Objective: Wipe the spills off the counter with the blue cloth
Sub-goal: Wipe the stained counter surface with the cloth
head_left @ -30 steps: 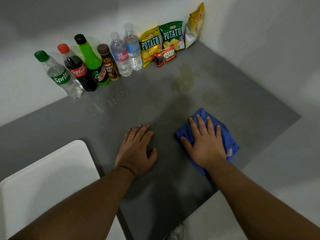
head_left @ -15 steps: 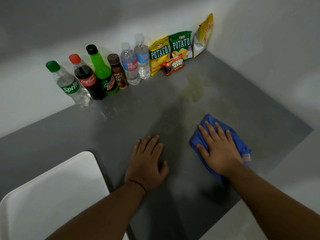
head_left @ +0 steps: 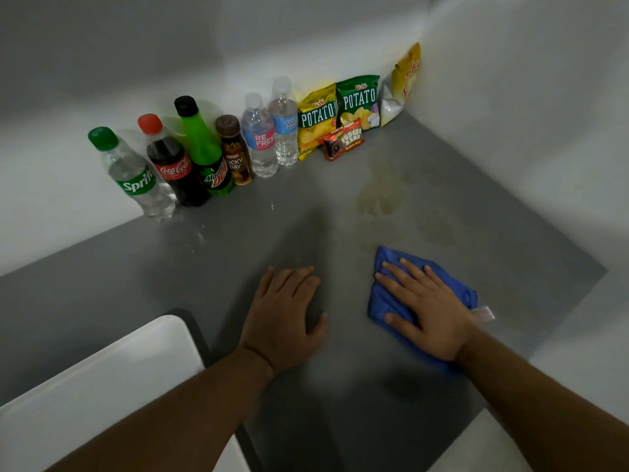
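Head view — blue cloth (head_left: 457, 289) is pressed under the flat right hand (head_left: 429, 308), left hand (head_left: 282, 315) flat on the worktop (head_left: 153, 284); firm strokes onto the yellowish spills (head_left: 379, 195) are advised.

Head camera looks down, apparently close, onto the counter (head_left: 238, 240).

Kitchen-like corner: grey counter (head_left: 136, 284), 6 drink bottles (head_left: 204, 155), snack bags (head_left: 357, 100), white walls (head_left: 510, 97).

Dim, even indoor light, plain white back wall (head_left: 102, 46) meeting a white side wall (head_left: 527, 114) in a corner at upper right, smooth grey counter (head_left: 170, 267) fitted into that corner, soft shadows across it, white round-cornered surface (head_left: 102, 386) at lower left, pale surface (head_left: 578, 335) beyond the counter's right edge
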The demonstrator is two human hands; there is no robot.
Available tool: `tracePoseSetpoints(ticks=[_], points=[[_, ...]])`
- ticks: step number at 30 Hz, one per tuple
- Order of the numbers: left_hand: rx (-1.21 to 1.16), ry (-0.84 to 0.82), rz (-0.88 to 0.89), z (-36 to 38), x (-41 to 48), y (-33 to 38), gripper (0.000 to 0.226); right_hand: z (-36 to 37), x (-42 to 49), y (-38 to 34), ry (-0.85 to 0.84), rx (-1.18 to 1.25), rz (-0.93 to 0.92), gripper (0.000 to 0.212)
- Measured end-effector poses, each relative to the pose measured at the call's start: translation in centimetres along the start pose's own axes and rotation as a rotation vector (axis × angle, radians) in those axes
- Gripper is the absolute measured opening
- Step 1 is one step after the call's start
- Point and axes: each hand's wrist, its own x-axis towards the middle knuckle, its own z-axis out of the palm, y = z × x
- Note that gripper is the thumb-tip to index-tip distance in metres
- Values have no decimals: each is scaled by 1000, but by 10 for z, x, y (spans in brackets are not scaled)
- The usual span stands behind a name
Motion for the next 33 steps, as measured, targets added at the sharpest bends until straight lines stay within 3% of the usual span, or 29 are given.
tracePoseSetpoints(ticks=[4,6,10,14,18,22,24,29,33], points=[[5,-7,-18,-4,26,-16,59,6,50,-31,57,-33,344,74],[12,-28,-37,-3,34,-25,60,10,64,-57,76,-29,419,76],[51,-56,-52,4,36,-34,59,21,35,-75,59,-27,192,72],[63,-31,-40,8,33,-34,56,15,1,-34,22,-36,2,70],[82,-30,-31,7,34,-33,57,3,25,-15,52,-38,255,78],[82,-24,-28,8,36,-34,57,6,84,-44,78,-22,524,78],[84,-19,-31,9,37,-35,57,9,92,-63,90,-23,473,76],[85,-15,-22,11,36,-37,56,16,41,-59,41,-69,65,70],[67,-18,-36,10,36,-35,55,2,29,-21,15,-67,40,71]])
